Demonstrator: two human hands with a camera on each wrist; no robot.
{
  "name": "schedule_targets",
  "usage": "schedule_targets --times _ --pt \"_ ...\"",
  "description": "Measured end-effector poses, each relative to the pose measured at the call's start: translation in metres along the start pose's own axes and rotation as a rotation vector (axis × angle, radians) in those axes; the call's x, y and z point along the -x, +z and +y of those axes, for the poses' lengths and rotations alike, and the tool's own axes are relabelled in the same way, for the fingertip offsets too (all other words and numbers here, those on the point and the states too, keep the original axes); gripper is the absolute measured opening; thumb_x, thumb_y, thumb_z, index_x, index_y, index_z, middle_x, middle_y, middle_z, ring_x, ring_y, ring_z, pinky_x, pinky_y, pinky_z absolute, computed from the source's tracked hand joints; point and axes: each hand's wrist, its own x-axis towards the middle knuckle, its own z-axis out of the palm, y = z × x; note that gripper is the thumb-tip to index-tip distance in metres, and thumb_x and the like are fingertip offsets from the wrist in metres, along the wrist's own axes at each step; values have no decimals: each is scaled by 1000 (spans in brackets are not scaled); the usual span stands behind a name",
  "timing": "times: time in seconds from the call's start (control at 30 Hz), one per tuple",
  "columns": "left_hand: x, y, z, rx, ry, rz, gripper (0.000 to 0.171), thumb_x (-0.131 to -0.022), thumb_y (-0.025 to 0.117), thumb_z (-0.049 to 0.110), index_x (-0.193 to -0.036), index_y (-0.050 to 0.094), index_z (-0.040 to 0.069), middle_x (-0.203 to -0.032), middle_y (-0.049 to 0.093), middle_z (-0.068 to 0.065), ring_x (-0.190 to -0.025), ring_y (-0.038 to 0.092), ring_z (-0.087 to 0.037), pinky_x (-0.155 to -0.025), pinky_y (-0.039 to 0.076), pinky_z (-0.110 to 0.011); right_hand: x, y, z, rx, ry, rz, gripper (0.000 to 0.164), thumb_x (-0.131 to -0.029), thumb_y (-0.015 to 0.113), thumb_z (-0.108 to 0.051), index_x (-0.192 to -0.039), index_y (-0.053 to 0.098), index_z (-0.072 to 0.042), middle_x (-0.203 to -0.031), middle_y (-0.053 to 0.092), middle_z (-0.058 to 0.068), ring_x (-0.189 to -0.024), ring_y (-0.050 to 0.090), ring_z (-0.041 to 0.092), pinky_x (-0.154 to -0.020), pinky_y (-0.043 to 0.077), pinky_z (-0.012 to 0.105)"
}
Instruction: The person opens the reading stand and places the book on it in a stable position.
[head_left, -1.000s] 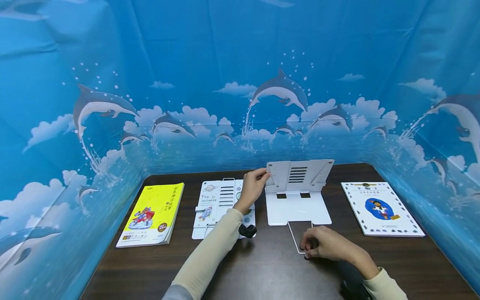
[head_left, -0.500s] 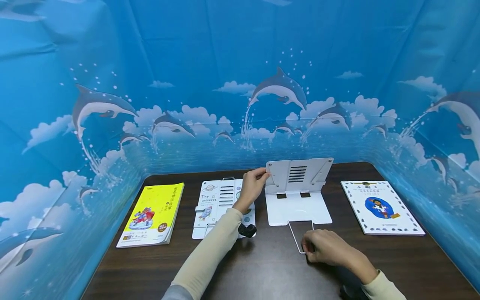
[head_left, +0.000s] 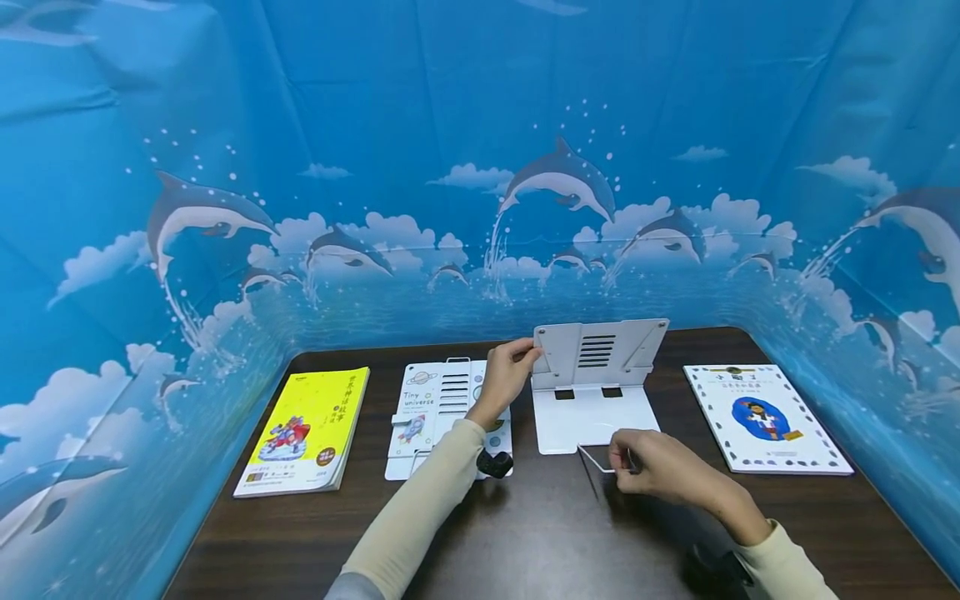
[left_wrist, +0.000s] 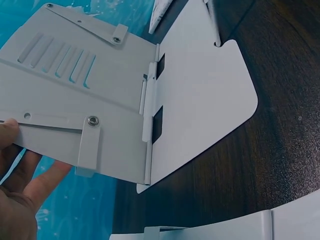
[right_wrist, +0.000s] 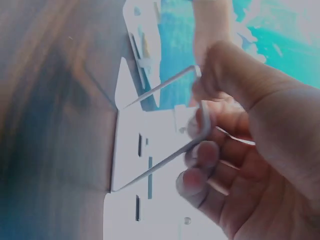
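Observation:
A white metal book stand [head_left: 592,422] lies with its base on the table, its slotted back panel [head_left: 564,346] tilted up. My left hand [head_left: 504,379] pinches the panel's left edge; the left wrist view shows the thumb [left_wrist: 8,133] on the near face and the other fingers behind. My right hand [head_left: 671,471] grips the far end of a thin wire leg [right_wrist: 204,122] hinged at the base's front edge. The leg slants up off the tabletop in the right wrist view. A second stand [head_left: 420,400], printed "Tiny universe", lies folded flat to the left, partly behind my left arm.
A yellow book [head_left: 311,425] lies at the left of the dark wooden table [head_left: 540,533]. On the right side lies a white book [head_left: 765,421] with a blue circle on its cover. A blue dolphin-print curtain [head_left: 420,183] surrounds the table's back and sides.
My right hand has lifted the wire leg's free end off the table and moved it up toward the base. The left hand keeps its hold on the panel.

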Motion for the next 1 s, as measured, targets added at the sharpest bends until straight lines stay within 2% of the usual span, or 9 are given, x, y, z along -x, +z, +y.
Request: schedule_targets --times 0.23,0.4,0.5,0.6,0.73,0.83,1.0 --pt "-1 0 -1 0 4 3 26 -106 68 21 -127 77 8 -118 80 -10 -105 77 -20 -85 62 -31 -11 -4 9 -121 27 213 21 -87 74 0 -93 65 -18 -85 57 -8 -75 53 9 -64 46 23" --pt "0 1 -1 2 -5 6 26 -106 68 19 -127 77 8 -118 80 -10 -104 77 -20 -84 63 -31 -20 0 22 -104 49 381 14 -95 76 -1 -102 69 -11 -94 65 -2 -81 58 9 -73 58 27" --pt "1 1 -1 6 4 7 25 -106 69 19 -126 78 8 -117 80 -10 -103 77 -21 -83 63 -31 -26 6 34 -78 84 436 13 -96 76 0 -104 70 -8 -97 67 1 -85 60 8 -77 61 32" --pt "1 1 -2 10 17 11 25 -105 69 20 -125 78 8 -117 80 -10 -103 77 -22 -83 63 -30 -31 13 48 -73 139 423 11 -96 76 -1 -102 70 -8 -94 69 1 -85 61 9 -76 60 34" --pt "3 1 -2 9 18 12 24 -105 69 19 -125 78 8 -118 80 -10 -104 78 -22 -83 63 -31 -36 20 61 -82 213 342 9 -97 76 -4 -101 69 -8 -90 69 1 -81 60 13 -70 52 29" --pt "5 1 -3 7 17 7 24 -105 69 18 -125 78 9 -118 80 -10 -104 78 -23 -83 63 -32 -38 23 65 -100 258 307 9 -96 76 -5 -103 70 -6 -88 69 2 -80 59 15 -67 47 27" --pt "7 0 -3 18 42 -3 25 -106 68 18 -127 78 8 -120 80 -11 -106 78 -23 -84 63 -29 -41 25 66 -115 299 295 9 -97 75 -4 -104 70 -5 -87 69 3 -78 59 15 -65 47 27"
